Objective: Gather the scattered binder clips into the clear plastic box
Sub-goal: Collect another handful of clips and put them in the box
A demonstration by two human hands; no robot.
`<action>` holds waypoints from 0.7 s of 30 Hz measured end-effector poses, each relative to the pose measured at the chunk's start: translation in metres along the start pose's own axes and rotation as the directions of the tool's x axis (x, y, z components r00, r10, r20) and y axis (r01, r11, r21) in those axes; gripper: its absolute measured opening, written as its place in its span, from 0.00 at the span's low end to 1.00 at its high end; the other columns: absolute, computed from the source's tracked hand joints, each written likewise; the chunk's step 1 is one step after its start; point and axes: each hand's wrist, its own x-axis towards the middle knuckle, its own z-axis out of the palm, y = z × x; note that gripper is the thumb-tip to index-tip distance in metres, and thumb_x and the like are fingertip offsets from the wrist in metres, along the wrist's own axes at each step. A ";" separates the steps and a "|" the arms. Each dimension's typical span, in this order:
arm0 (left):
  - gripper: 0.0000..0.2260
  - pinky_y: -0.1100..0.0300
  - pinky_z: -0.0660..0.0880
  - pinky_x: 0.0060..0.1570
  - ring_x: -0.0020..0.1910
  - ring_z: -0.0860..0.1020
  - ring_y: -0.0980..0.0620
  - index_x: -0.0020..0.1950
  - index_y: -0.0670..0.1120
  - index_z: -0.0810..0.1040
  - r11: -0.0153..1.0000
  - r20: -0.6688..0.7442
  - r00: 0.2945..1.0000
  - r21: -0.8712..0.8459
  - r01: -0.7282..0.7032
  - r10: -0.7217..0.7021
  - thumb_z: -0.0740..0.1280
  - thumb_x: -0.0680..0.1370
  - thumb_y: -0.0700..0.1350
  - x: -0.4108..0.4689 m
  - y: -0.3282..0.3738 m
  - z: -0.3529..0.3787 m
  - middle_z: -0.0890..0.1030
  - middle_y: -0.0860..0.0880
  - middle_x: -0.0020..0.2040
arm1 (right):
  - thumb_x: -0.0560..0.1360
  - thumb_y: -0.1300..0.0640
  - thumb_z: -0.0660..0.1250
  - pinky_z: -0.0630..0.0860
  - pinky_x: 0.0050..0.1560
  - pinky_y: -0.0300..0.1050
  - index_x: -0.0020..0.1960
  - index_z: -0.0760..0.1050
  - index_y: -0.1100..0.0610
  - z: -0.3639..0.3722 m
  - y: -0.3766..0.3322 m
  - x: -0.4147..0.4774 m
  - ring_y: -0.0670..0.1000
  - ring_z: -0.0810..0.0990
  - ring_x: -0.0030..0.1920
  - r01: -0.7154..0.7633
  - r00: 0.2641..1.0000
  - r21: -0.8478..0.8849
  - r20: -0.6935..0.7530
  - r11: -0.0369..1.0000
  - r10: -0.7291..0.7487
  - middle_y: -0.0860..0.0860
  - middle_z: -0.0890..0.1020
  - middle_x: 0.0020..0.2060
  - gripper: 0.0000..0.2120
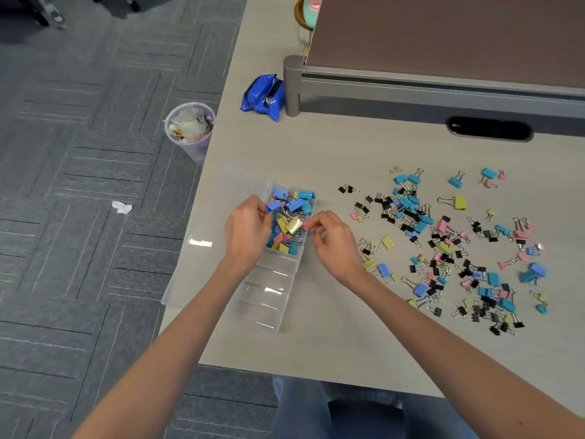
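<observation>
A clear plastic box (269, 293) with several compartments lies on the desk near its left edge. Its far compartment holds a heap of blue, yellow and pink binder clips (292, 213); the nearer compartments look bare. My left hand (247, 229) is at the box's left wall, fingers pinched on a blue clip (274, 205) over the heap. My right hand (332, 242) is at the right wall, fingertips closed on a small pink clip (308, 225). Several scattered clips (449, 245) in black, blue, pink and yellow cover the desk to the right.
The box's clear lid (196, 245) lies open to the left, overhanging the desk edge. A blue packet (262, 96) rests at the back by a grey partition post (292, 87). A bin (190, 129) of rubbish stands on the floor left of the desk.
</observation>
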 end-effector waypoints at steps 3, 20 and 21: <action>0.03 0.54 0.70 0.37 0.42 0.77 0.43 0.46 0.41 0.76 0.981 0.041 0.997 0.181 -0.073 0.067 0.68 0.75 0.40 -0.002 -0.002 0.005 0.78 0.43 0.45 | 0.75 0.69 0.60 0.79 0.43 0.47 0.51 0.77 0.55 0.000 -0.001 0.002 0.44 0.77 0.45 -0.004 1.000 -0.011 0.008 1.000 0.004 0.48 0.79 0.50 0.13; 0.06 0.59 0.69 0.37 0.45 0.77 0.48 0.49 0.46 0.80 0.972 0.060 0.976 0.101 -0.213 0.208 0.65 0.77 0.40 -0.012 0.020 0.011 0.79 0.50 0.48 | 0.73 0.68 0.59 0.75 0.44 0.43 0.48 0.77 0.55 -0.014 0.005 0.004 0.44 0.77 0.43 -0.032 0.999 0.002 -0.010 0.999 0.032 0.46 0.78 0.46 0.12; 0.05 0.58 0.70 0.37 0.45 0.77 0.48 0.49 0.47 0.80 0.974 0.056 0.977 0.081 -0.212 0.208 0.64 0.77 0.41 -0.015 0.027 0.015 0.79 0.51 0.47 | 0.73 0.68 0.59 0.74 0.45 0.44 0.48 0.76 0.55 -0.018 0.008 0.005 0.45 0.77 0.43 -0.046 0.999 0.000 -0.019 0.999 0.046 0.46 0.78 0.46 0.12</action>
